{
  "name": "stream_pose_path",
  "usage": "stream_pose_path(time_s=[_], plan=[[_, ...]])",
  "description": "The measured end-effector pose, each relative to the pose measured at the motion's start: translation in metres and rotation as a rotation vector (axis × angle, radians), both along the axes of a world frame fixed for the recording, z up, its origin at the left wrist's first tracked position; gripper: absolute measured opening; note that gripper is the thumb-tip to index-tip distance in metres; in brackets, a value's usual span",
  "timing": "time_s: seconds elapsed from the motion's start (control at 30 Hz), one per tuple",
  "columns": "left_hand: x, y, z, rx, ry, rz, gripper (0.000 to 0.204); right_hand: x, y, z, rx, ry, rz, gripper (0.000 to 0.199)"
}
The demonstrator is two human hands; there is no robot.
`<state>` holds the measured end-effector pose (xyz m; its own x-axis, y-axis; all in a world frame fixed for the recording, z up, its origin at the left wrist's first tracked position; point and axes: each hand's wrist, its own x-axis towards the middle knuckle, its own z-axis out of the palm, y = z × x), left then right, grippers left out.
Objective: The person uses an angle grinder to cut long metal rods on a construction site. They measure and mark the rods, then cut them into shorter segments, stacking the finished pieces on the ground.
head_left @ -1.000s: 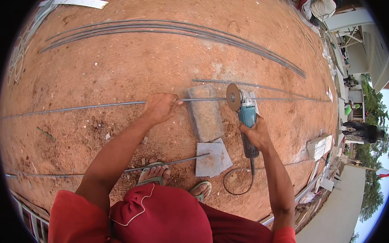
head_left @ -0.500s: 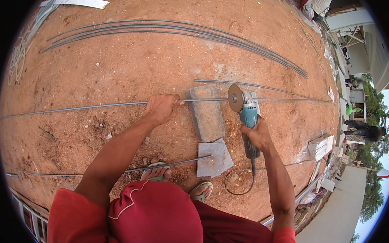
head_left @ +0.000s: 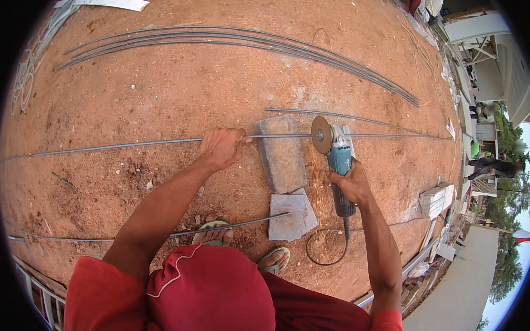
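My left hand (head_left: 222, 147) clamps the rebar (head_left: 131, 143) beside the concrete block (head_left: 281, 160); right hand (head_left: 351, 183) grips the angle grinder (head_left: 338, 162); disc (head_left: 321, 135) at the bar, cut apparently unfinished.

Bare reddish-brown dirt ground (head_left: 180, 92) fills the yard under bright daylight. A bundle of long steel bars (head_left: 234, 39) lies across it, curving with the lens. Beyond the bundle, a white plank (head_left: 110, 2) lies on the dirt. Far to the bundle's right stand a white building (head_left: 508, 63), green trees (head_left: 509, 203) and a pale concrete path (head_left: 465, 289).
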<state>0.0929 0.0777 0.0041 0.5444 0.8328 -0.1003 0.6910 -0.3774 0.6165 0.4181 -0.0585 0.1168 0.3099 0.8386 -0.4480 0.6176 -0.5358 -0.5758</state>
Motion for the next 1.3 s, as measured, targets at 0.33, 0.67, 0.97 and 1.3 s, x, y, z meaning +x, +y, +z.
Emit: stream_pose_path(time_s=[0.33, 0.67, 0.97, 1.3], plan=[[-0.001, 0.0, -0.005, 0.057, 0.001, -0.007, 0.033, -0.001, -0.003, 0.0, 0.029, -0.01, 0.009, 0.033], [-0.001, 0.001, -0.007, 0.03, 0.021, -0.015, 0.035, -0.001, -0.004, 0.0, 0.021, -0.033, 0.03, 0.021], [-0.001, -0.001, -0.013, 0.074, -0.009, 0.0, 0.034, 0.003, -0.003, -0.009, 0.079, 0.0, 0.018, 0.018], [-0.001, -0.001, -0.009, 0.048, -0.014, 0.008, 0.027, 0.007, -0.003, -0.012, 0.078, 0.002, 0.036, 0.022]])
